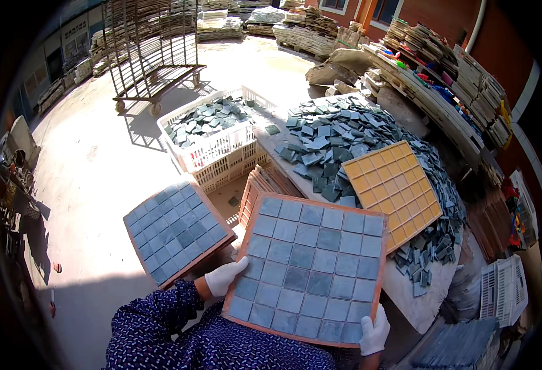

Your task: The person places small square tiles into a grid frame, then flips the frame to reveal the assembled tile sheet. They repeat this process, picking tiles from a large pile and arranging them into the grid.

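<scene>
Between my two white-gloved hands is a square orange tray filled with rows of grey-blue stone tiles, tilted toward me. My left hand grips its left edge, thumb on the face and the other fingers hidden beneath. On the lower right edge my right hand is closed in the same way. Just left of it, a second tray full of tiles rests on top of a stack. An orange-yellow grid tray with bare cells leans over the loose tiles on the table behind.
Loose tiles lie heaped across the worktable. A white plastic crate of tiles stands beyond the trays. Farther off is a wheeled metal rack. Stone slabs are stacked along the right, near another white crate.
</scene>
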The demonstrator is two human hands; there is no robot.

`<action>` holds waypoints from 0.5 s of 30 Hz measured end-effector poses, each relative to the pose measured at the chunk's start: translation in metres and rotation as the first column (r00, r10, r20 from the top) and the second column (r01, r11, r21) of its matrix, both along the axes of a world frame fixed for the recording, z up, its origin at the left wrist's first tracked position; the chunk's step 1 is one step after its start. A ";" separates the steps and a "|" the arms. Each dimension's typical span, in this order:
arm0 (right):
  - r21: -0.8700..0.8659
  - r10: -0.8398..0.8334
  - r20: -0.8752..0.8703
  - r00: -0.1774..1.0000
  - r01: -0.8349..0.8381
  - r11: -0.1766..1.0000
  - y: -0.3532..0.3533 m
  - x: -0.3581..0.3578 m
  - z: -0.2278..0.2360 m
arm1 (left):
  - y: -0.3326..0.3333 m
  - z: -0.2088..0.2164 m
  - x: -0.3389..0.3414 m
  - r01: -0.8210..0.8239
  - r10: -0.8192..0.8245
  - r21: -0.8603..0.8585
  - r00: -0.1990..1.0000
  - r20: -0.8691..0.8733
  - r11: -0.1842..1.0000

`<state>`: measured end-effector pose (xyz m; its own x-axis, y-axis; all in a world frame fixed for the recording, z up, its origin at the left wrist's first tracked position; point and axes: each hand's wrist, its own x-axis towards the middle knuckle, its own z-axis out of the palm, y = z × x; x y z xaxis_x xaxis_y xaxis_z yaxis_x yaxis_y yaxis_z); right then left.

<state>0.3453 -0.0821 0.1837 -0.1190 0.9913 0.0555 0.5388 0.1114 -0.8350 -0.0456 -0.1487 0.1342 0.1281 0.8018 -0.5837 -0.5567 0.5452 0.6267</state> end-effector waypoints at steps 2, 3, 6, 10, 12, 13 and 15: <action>0.027 0.221 -0.193 0.956 -0.220 0.975 0.042 -0.037 -0.005 | -0.027 -0.007 -0.018 -0.171 0.180 0.154 0.983 -0.046 0.973; 0.012 0.309 0.010 0.951 -0.309 0.951 0.060 -0.058 0.000 | -0.042 -0.014 -0.027 -0.274 0.287 0.184 0.957 -0.046 0.944; -0.015 0.310 -0.141 0.940 -0.315 0.949 0.083 -0.119 -0.014 | -0.094 -0.041 -0.057 -0.528 0.543 0.185 0.838 -0.044 0.829; -0.145 0.329 -0.196 0.924 -0.359 0.922 0.086 -0.130 -0.058 | -0.153 -0.070 -0.099 -0.752 0.781 0.238 0.623 -0.049 0.615; -0.275 0.307 -0.159 0.938 -0.340 0.899 0.089 -0.105 -0.088 | -0.176 -0.088 -0.123 -0.807 0.836 0.232 0.546 -0.058 0.544; -0.256 0.265 -0.143 0.954 -0.294 0.921 0.087 -0.091 -0.106 | -0.183 -0.095 -0.136 -0.831 0.860 0.232 0.506 -0.061 0.505; -0.314 0.182 -0.091 0.979 -0.201 0.928 0.083 -0.061 -0.132 | -0.200 -0.110 -0.159 -0.850 0.887 0.259 0.452 -0.090 0.459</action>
<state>0.2843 0.0009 0.0518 -0.3146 0.9163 -0.2480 0.4821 -0.0708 -0.8733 -0.2044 -0.3490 0.0246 -0.7818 0.5054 -0.3653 -0.5450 -0.2691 0.7941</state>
